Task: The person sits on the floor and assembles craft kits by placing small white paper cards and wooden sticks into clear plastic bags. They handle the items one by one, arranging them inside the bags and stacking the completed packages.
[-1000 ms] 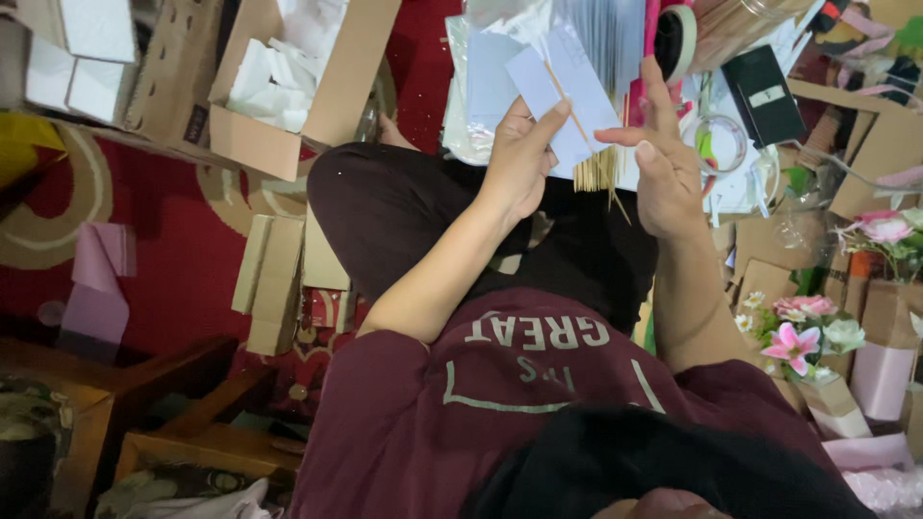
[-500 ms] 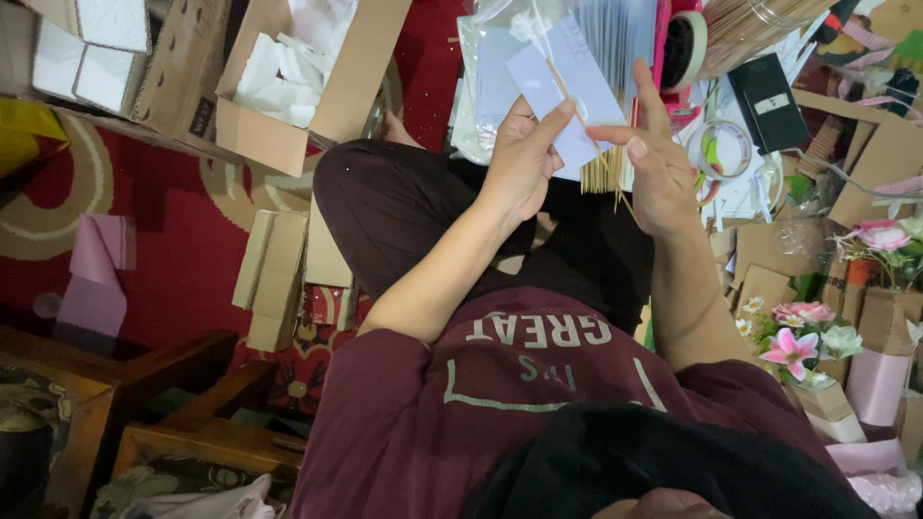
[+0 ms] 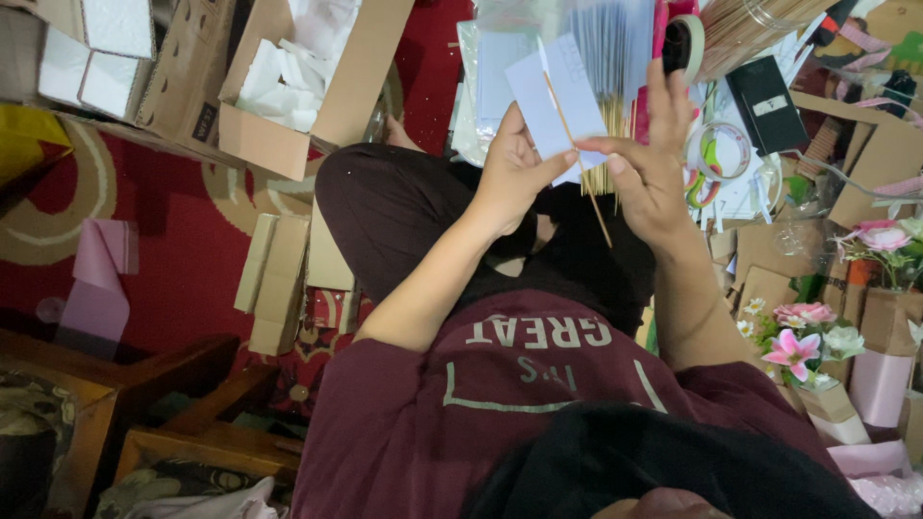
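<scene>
Holding pale blue paper card up over lap: left hand, fingers closed on card's lower edge, thumb on front. Right hand pinching thin wooden skewer between thumb and forefinger, other fingers raised. Skewer lies diagonally across card face, long axis running from upper left, near card's top, down to lower right past right thumb. Bundle of skewers behind card. Cardboard box on red rug, well left. Pink artificial flowers at right.
</scene>
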